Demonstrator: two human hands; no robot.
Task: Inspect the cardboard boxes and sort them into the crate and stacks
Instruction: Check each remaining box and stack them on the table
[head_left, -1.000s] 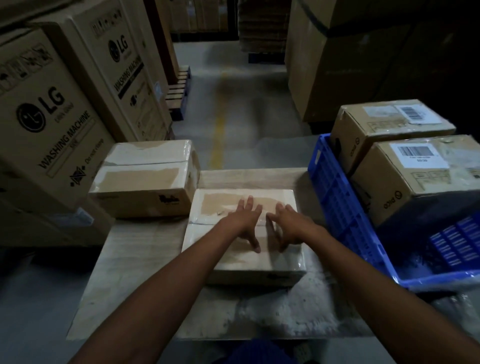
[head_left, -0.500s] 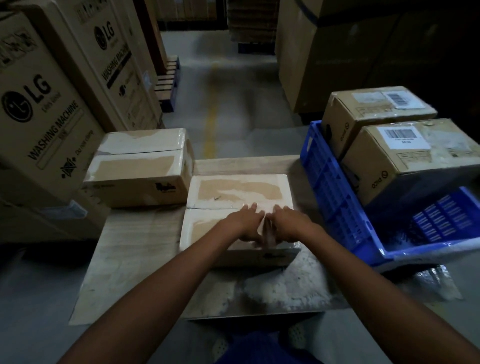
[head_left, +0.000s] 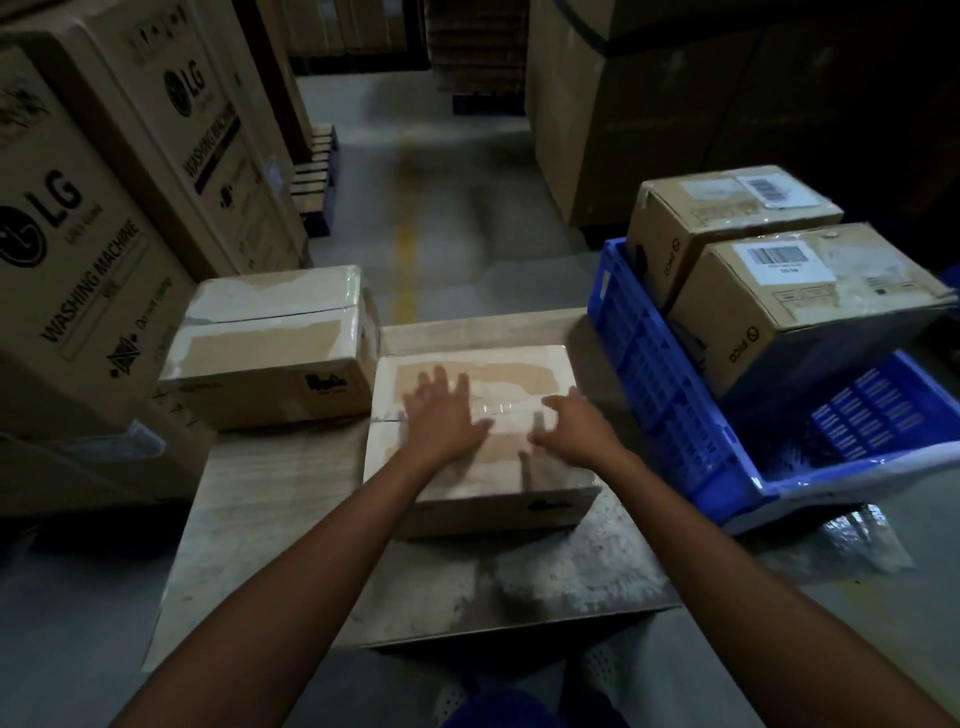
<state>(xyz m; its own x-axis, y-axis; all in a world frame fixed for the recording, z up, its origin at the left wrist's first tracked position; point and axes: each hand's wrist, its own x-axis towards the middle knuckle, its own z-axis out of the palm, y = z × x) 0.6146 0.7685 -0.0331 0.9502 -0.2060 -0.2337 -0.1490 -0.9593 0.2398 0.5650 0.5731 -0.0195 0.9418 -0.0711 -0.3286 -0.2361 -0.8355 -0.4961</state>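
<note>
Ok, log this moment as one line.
left hand: rests on taped box | right hand: rests on same box | blue crate: holds labelled boxes

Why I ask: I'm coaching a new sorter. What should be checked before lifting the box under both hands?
1. Hands on box: left hand and right hand lie flat on top of the box. Ok.
2. Grip: neither hand curls round an edge. Not ok.
3. Top tape seam: blurred. Cannot tell.
4. Room in blue crate: far labelled box and near labelled box fill its far part; the near end is bare. Ok.
5. Box seated flat on the table. Ok.
</note>
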